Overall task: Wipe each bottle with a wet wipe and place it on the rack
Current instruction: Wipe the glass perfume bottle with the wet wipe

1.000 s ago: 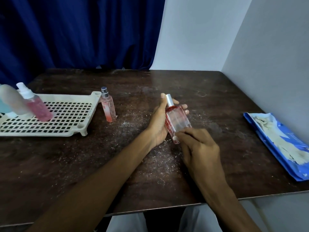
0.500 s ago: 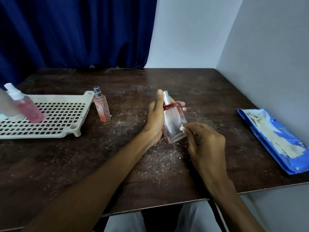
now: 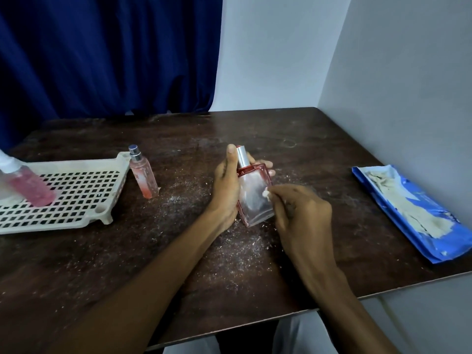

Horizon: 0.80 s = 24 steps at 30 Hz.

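Wiping a square bottle at mid-frame, above a dusty table.

The left hand (image 3: 226, 190) grips the square glass bottle (image 3: 255, 198) from its left side, thumb raised beside the silver cap. The right hand (image 3: 298, 213) pinches a small white wad of wet wipe (image 3: 265, 193) against the bottle's front face. At the left of the frame the cream rack (image 3: 76, 200) carries a pink spray bottle (image 3: 30, 187); a slim pink bottle (image 3: 143, 175) stands on the table (image 3: 102, 264) just beside the rack's corner. A blue wipe pack (image 3: 413, 213) lies open at the right edge.
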Each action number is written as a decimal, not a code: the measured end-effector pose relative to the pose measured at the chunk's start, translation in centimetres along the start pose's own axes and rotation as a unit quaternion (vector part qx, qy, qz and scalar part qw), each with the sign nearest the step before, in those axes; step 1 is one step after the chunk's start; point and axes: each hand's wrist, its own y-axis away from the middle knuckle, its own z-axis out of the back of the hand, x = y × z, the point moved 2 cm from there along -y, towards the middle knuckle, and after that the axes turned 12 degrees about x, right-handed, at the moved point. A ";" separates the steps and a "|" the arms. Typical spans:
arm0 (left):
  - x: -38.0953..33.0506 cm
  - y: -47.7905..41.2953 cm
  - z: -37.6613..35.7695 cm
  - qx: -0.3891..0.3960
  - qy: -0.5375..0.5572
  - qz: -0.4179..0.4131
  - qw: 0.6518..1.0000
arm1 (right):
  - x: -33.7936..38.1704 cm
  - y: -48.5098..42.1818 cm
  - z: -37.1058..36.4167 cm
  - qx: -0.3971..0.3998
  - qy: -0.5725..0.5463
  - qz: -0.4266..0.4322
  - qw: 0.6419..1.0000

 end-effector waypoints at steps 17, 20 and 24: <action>-0.2 0.1 -0.1 0.013 -0.009 0.007 1.000 | -0.9 0.2 0.4 -0.004 -0.009 -0.022 1.000; -0.2 0.1 -0.4 0.014 -0.019 0.003 1.000 | -1.5 1.7 0.6 0.006 -0.007 -0.031 0.999; -0.2 0.2 -0.7 0.015 -0.049 -0.012 0.999 | -0.6 -0.6 0.7 -0.014 -0.019 -0.017 1.000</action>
